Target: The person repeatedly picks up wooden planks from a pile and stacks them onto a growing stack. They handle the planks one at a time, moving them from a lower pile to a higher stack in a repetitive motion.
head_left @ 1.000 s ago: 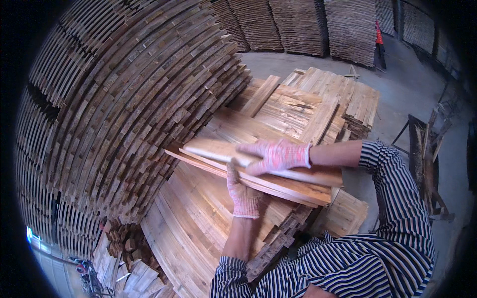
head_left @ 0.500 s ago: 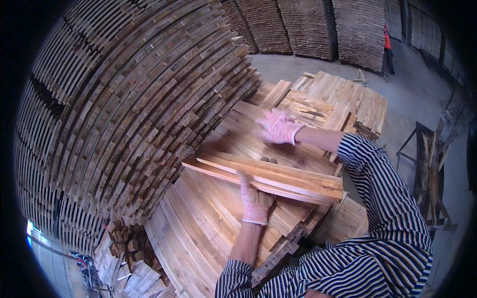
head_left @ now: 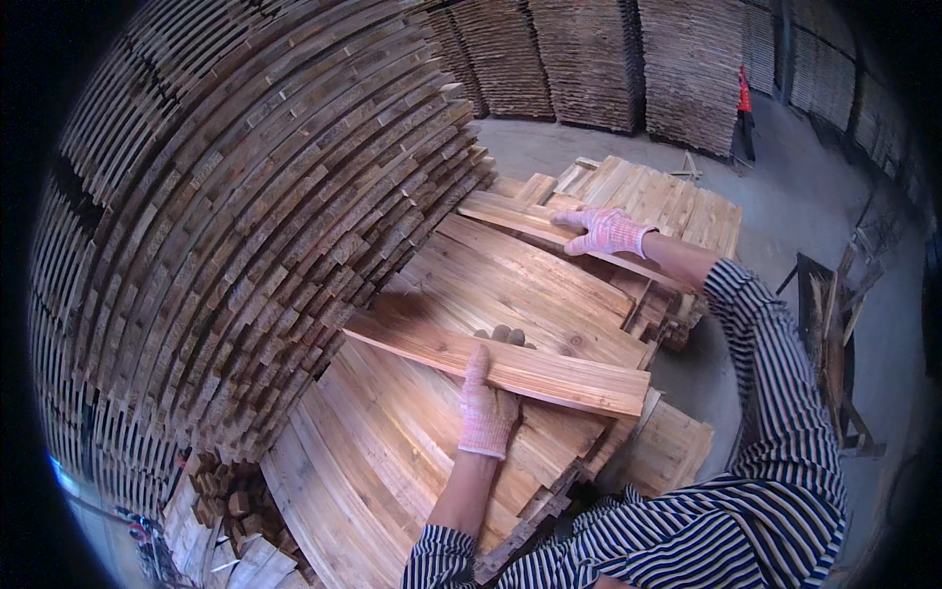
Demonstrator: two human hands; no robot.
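My left hand (head_left: 489, 417), in a pink-and-white knit glove, is closed around a narrow wooden board (head_left: 510, 368). Its thumb lies on the near face, and dark fingertips show past the far edge. This board is held crosswise over a layer of side-by-side boards (head_left: 392, 437). Farther off, my right hand (head_left: 610, 233), gloved the same way, grips another board (head_left: 520, 218) from above at the far edge of the layer. That board slants from the tall stack toward my right forearm, which covers part of it.
A tall stack of spaced timber (head_left: 265, 216) rises close on the left. Beyond my right hand lies a lower pile of pale boards (head_left: 667, 196). Scrap wood (head_left: 240, 506) sits at lower left, a dark rack (head_left: 824, 334) at right. More timber stacks (head_left: 589, 64) line the back.
My left hand held what looked like two boards; now one shows. My right hand has moved from a blurred sweep to the far side, where it grips a board. The view has shifted slightly.
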